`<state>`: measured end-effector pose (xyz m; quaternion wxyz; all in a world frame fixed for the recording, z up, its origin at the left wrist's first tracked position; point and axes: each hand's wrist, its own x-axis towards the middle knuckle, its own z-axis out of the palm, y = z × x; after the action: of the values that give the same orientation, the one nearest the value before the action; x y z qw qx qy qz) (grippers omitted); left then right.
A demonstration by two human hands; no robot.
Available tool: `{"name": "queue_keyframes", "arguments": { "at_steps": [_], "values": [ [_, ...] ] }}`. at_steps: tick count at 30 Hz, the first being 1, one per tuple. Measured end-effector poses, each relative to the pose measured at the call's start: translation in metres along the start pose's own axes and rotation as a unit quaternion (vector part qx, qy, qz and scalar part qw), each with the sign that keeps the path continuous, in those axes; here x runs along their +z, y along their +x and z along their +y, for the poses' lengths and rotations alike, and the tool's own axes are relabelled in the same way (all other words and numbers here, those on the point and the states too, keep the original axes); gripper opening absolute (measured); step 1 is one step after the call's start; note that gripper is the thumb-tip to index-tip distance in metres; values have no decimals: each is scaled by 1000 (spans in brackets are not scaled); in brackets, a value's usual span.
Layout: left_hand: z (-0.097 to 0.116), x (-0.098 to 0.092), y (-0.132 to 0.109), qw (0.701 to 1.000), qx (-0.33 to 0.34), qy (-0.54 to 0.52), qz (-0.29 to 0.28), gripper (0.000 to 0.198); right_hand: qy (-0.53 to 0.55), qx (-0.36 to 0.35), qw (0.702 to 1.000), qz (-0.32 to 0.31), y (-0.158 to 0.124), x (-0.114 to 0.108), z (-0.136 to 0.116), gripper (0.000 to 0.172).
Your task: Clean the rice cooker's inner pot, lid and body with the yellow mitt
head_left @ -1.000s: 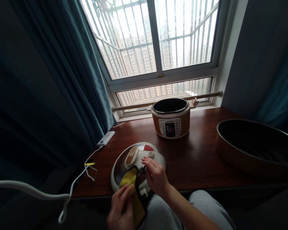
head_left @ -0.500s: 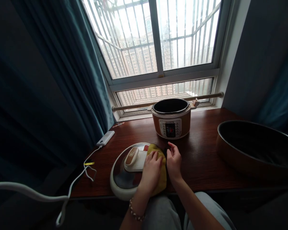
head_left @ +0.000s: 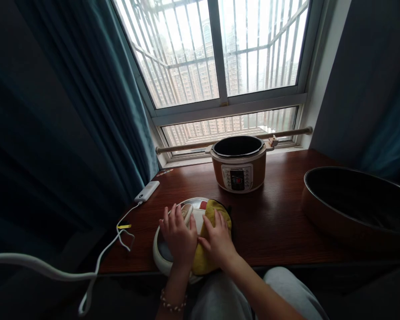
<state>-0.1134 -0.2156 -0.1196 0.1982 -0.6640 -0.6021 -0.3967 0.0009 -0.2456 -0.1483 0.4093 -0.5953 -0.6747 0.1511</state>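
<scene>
A round pressure-cooker lid (head_left: 160,260) with a pale rim lies flat at the table's near edge. A yellow cloth (head_left: 204,262) is draped over its right side. My left hand (head_left: 180,235) is over the lid's brown-and-white handle (head_left: 188,212), its fingers spread and partly hiding it; whether it touches the handle I cannot tell. My right hand (head_left: 219,238) lies on top of the cloth, fingers apart and stretched forward. Behind the lid stands the brown electric cooker body (head_left: 239,171), uncovered, with a dark pot inside and a control panel in front.
A large dark oval pot (head_left: 333,222) stands at the right of the wooden table (head_left: 270,218). On the left, a white power bank (head_left: 147,192) has a white cable (head_left: 103,258) running off the near edge. A barred window (head_left: 220,58) and blue curtain (head_left: 120,111) are behind.
My left hand has moved left off the cloth to over the lid's handle. My right hand has come from beside the lid onto the cloth.
</scene>
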Motion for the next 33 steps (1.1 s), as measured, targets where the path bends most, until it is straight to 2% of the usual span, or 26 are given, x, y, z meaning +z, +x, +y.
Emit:
{"name": "queue_keyframes", "arguments": {
  "at_steps": [3, 7, 10, 12, 15, 18, 21, 22, 25, 28, 33],
  "values": [
    [-9, 7, 7, 995, -40, 80, -54, 52, -47, -9, 999, 14, -4, 6, -2, 44],
    [-16, 11, 12, 985, -56, 111, -122, 43, -73, -27, 996, 41, -3, 8, 2, 22],
    [-19, 10, 16, 979, -49, 119, -158, 37, -94, -60, 991, 77, -4, 13, 4, 23],
    [-19, 7, 19, 976, -44, 130, -172, 36, -90, -110, 986, 87, -6, 20, 2, 23],
    [-19, 3, 25, 967, -63, 132, -211, 38, -56, -200, 977, 47, -10, 27, -6, 24],
    [-19, -1, 34, 956, -105, 113, -251, 44, -9, -243, 970, -10, -12, 27, -12, 36],
    [-21, -3, 41, 952, -118, 103, -265, 55, 41, -243, 968, -53, -14, 19, -13, 51],
    [-22, -3, 43, 951, -116, 101, -268, 56, 54, -243, 966, -69, -16, 17, -13, 50],
    [-23, -4, 46, 949, -104, 104, -280, 58, 85, -239, 961, -106, -21, 14, -14, 30],
    [-23, -5, 48, 946, -94, 114, -287, 55, 109, -209, 967, -95, -24, 13, -13, 24],
    [-22, -8, 55, 938, -90, 120, -313, 51, 159, -82, 983, -49, -30, -1, -7, 26]
  ]
}}
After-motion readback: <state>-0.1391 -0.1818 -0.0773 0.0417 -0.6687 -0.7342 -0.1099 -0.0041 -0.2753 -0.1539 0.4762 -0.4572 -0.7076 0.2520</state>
